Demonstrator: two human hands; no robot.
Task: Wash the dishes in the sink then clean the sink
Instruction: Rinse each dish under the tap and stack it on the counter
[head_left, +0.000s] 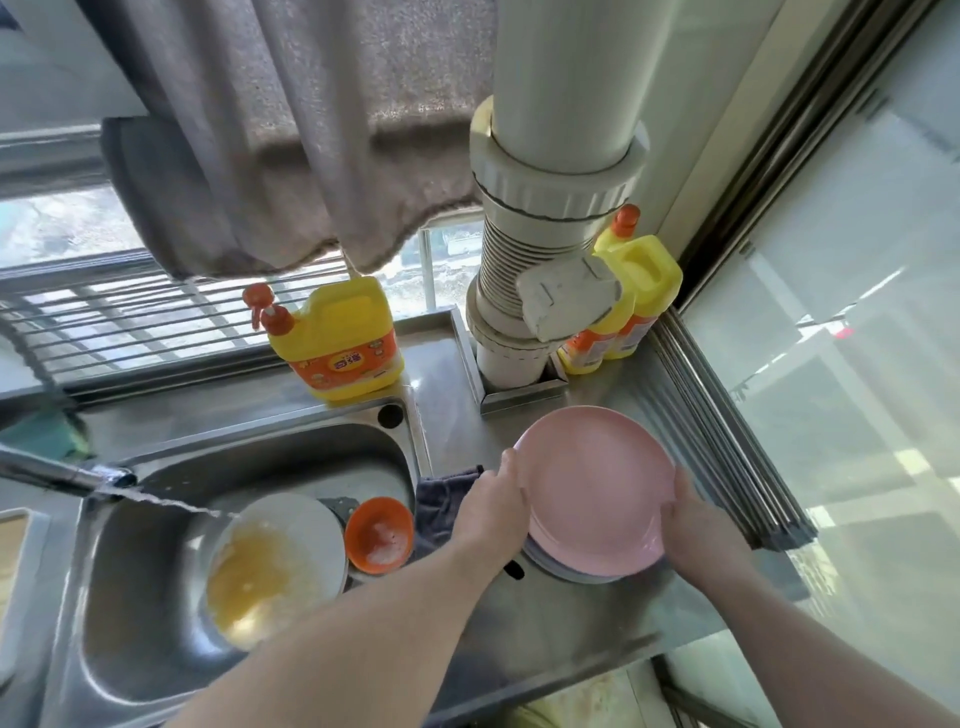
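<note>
Both my hands hold a pink plate (592, 483) over the steel counter right of the sink. My left hand (493, 509) grips its left rim and my right hand (693, 525) grips its right rim. Under the plate lies a grey-blue dish (566, 571) on the counter. In the steel sink (130, 597) a white plate (275, 561) smeared with yellow residue leans beside a small orange bowl (379, 535). Water runs from the tap (62, 470) onto the white plate.
A yellow dish-soap bottle (343, 338) with an orange pump stands behind the sink. Two more yellow bottles (634, 291) stand by a white drain pipe (535, 260). A dark cloth (441, 499) hangs on the sink's right edge. A grey towel (260, 156) hangs overhead. A rolled steel rack (727, 431) lies at the right.
</note>
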